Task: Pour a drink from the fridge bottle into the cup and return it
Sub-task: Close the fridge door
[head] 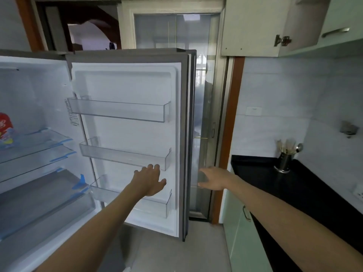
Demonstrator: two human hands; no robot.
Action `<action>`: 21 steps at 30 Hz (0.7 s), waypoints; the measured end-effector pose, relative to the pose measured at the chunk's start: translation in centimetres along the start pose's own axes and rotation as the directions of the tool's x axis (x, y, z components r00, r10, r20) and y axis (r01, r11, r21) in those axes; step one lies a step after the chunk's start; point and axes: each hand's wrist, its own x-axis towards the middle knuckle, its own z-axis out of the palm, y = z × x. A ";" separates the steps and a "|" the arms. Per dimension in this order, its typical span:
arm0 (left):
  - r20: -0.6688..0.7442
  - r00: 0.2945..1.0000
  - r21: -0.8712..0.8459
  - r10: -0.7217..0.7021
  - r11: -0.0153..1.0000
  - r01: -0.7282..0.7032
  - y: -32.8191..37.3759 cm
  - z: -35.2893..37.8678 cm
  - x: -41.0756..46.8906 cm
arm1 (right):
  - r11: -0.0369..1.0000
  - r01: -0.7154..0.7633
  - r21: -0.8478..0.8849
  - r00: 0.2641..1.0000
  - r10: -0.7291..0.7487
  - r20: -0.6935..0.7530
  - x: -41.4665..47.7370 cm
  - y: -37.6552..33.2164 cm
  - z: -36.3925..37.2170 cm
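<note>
I'm watching the left hand [150, 180] stretching toward the open fridge door [127, 85], fingers [156, 167] spread and holding nothing, tips just under the middle door bin [125, 156]; the right hand [213, 178] is hovering just right of the door's edge, its fingers blurred, grip impossible to tell; the red bottle [5, 126] is sitting on a fridge shelf [39, 143], well left of both hands' fingers.

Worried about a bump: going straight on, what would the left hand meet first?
The left hand would probably meet the middle door bin, though depth is unclear.
</note>
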 end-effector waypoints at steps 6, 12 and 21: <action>-0.075 0.993 0.014 -0.091 0.996 0.092 1.7 -2.2 2.3 | 0.999 0.032 0.030 0.998 -0.031 -0.053 3.6 3.3 -2.8; -0.158 0.978 0.055 -0.137 0.988 0.147 3.5 -3.9 3.8 | 0.995 0.073 0.071 0.992 -0.065 -0.106 7.6 4.7 -5.7; -0.210 0.969 0.063 -0.128 0.988 0.144 6.6 -5.8 6.3 | 0.985 0.131 0.112 0.973 -0.106 -0.204 11.8 4.6 -9.0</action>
